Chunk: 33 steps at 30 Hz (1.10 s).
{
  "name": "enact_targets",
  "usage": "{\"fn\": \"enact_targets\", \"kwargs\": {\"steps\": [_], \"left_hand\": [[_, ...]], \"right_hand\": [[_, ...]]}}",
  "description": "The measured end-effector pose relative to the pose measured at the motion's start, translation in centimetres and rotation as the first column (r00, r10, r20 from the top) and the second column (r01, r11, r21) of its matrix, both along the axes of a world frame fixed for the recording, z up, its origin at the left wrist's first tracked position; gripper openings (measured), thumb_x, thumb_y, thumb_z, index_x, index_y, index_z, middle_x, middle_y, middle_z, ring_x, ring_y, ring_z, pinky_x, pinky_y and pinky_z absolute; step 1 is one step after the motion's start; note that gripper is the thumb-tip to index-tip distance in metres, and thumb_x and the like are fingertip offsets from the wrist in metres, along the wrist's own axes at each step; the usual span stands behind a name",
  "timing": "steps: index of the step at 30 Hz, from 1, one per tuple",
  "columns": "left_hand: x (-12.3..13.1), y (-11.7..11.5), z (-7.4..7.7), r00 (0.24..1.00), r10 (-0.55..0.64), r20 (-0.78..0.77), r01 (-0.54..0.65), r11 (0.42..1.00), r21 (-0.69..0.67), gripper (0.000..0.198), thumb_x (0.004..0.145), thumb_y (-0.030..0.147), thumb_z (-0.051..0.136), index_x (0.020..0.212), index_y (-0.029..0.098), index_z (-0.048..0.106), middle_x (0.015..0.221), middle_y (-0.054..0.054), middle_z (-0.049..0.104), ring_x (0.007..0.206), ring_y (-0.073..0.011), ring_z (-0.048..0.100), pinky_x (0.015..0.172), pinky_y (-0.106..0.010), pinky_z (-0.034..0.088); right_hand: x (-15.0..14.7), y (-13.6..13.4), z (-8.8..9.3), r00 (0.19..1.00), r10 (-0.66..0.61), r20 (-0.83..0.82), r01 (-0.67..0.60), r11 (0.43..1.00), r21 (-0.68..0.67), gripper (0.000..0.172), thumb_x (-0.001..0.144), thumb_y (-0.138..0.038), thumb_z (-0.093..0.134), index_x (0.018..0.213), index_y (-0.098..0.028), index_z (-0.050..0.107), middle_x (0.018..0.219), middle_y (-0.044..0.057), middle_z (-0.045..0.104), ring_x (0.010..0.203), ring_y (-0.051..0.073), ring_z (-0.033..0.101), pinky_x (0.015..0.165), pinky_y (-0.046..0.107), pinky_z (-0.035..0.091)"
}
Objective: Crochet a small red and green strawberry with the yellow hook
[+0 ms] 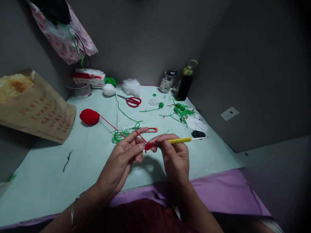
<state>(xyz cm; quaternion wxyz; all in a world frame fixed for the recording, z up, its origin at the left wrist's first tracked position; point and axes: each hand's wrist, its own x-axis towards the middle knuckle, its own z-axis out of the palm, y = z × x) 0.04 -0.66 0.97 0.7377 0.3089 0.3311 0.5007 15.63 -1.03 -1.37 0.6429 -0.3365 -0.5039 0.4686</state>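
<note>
Between the fingertips of my left hand (125, 153) is a small red crochet piece (148, 147), pinched by thumb and fingers. Red yarn (110, 124) runs over the raised left index finger, back to a red yarn ball (89, 116) on the table's left. My right hand (176, 155) grips a crochet hook (179, 140) by its yellow handle, the metal tip meeting the red piece. Just beyond my hands lie an orange cutter (152, 129) and a tangle of green yarn (119, 136).
Red-handled scissors (133, 101), white stuffing (131, 87) and a white yarn ball (109, 89) lie farther back. Green crocheted pieces (183, 111) spread at right, near a dark bottle (185, 84) and a jar (167, 82). A paper bag (46, 111) of food stands at left.
</note>
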Motion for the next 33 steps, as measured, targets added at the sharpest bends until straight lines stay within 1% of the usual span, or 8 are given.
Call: {"fn": "enact_targets", "kwargs": {"steps": [3, 6, 10, 13, 17, 21, 29, 33], "left_hand": [[-0.3, 0.0, -0.2, 0.998, 0.019, -0.057, -0.016, 0.999, 0.047, 0.039, 0.088, 0.022, 0.076, 0.127, 0.021, 0.073, 0.076, 0.004, 0.055, 0.058, -0.0043, 0.043, 0.058, -0.016, 0.041], [-0.3, -0.1, -0.5, 0.981, 0.107, -0.161, -0.085, 0.987, 0.137, 0.039, 0.089, 0.023, 0.077, 0.127, 0.023, 0.073, 0.080, 0.003, 0.058, 0.063, -0.0058, 0.048, 0.061, -0.016, 0.044], [0.0, -0.4, -0.7, 0.967, 0.162, -0.195, -0.129, 0.977, 0.169, 0.047, 0.086, 0.023, 0.080, 0.131, 0.027, 0.070, 0.084, 0.002, 0.061, 0.064, -0.0062, 0.050, 0.058, -0.014, 0.044], [0.3, -0.3, -0.7, 0.999, 0.032, -0.027, -0.031, 0.999, 0.027, 0.046, 0.083, 0.026, 0.082, 0.128, 0.022, 0.072, 0.072, 0.004, 0.056, 0.052, -0.0031, 0.040, 0.048, -0.012, 0.038], [0.1, 0.1, -0.4, 0.987, -0.078, 0.141, 0.098, 0.986, -0.137, 0.035, 0.081, 0.021, 0.083, 0.115, 0.015, 0.078, 0.061, 0.008, 0.042, 0.046, -0.0004, 0.026, 0.043, -0.011, 0.031], [0.2, 0.1, 0.0, 0.992, -0.063, 0.109, 0.071, 0.995, -0.069, 0.032, 0.083, 0.017, 0.081, 0.115, 0.018, 0.078, 0.065, 0.007, 0.047, 0.045, 0.0003, 0.029, 0.044, -0.011, 0.033], [1.0, 0.0, -0.7, 0.999, 0.021, -0.042, -0.020, 0.999, 0.034, 0.030, 0.084, 0.021, 0.081, 0.114, 0.020, 0.078, 0.085, 0.001, 0.062, 0.055, -0.0021, 0.047, 0.054, -0.014, 0.044], [1.2, 0.1, -0.8, 1.000, 0.027, -0.005, -0.027, 1.000, 0.013, 0.033, 0.081, 0.024, 0.085, 0.113, 0.020, 0.080, 0.078, 0.002, 0.061, 0.053, -0.0020, 0.044, 0.051, -0.012, 0.041]], "right_hand": [[0.2, -0.4, 0.3, 0.996, -0.028, 0.080, 0.025, 0.999, 0.046, 0.017, 0.101, -0.030, 0.058, 0.098, -0.023, 0.074, 0.093, 0.005, 0.077, 0.075, 0.016, 0.068, 0.073, 0.034, 0.057], [0.3, -1.0, 0.6, 0.931, -0.150, 0.333, 0.067, 0.966, 0.249, 0.023, 0.102, -0.017, 0.053, 0.110, -0.026, 0.072, 0.100, 0.005, 0.076, 0.086, 0.018, 0.070, 0.077, 0.036, 0.058], [0.0, -1.5, 0.1, 0.661, -0.478, 0.579, 0.054, 0.800, 0.598, 0.044, 0.094, -0.006, 0.059, 0.132, -0.028, 0.065, 0.107, 0.008, 0.076, 0.098, 0.022, 0.070, 0.081, 0.038, 0.059], [-0.2, -1.4, -0.5, 0.536, -0.612, 0.581, 0.052, 0.711, 0.701, 0.050, 0.091, -0.006, 0.065, 0.135, -0.030, 0.065, 0.110, 0.009, 0.073, 0.103, 0.023, 0.069, 0.082, 0.037, 0.059], [-0.1, -1.1, -0.3, 0.771, -0.461, 0.438, 0.171, 0.814, 0.556, 0.038, 0.095, -0.008, 0.059, 0.122, -0.031, 0.072, 0.101, 0.006, 0.072, 0.092, 0.020, 0.068, 0.077, 0.036, 0.058], [-0.1, -0.8, 0.4, 0.967, -0.222, 0.126, 0.184, 0.947, 0.263, 0.022, 0.099, -0.016, 0.057, 0.101, -0.027, 0.076, 0.087, 0.002, 0.069, 0.074, 0.016, 0.062, 0.065, 0.032, 0.052], [-0.5, -0.5, 0.1, 0.934, -0.250, 0.254, 0.178, 0.945, 0.276, 0.022, 0.098, -0.012, 0.060, 0.102, -0.026, 0.076, 0.094, 0.002, 0.074, 0.088, 0.018, 0.070, 0.077, 0.035, 0.058], [-0.6, -1.0, -0.9, 0.738, -0.488, 0.466, 0.190, 0.813, 0.550, 0.034, 0.093, -0.005, 0.064, 0.118, -0.026, 0.074, 0.104, 0.006, 0.073, 0.094, 0.019, 0.070, 0.078, 0.035, 0.060]]}}
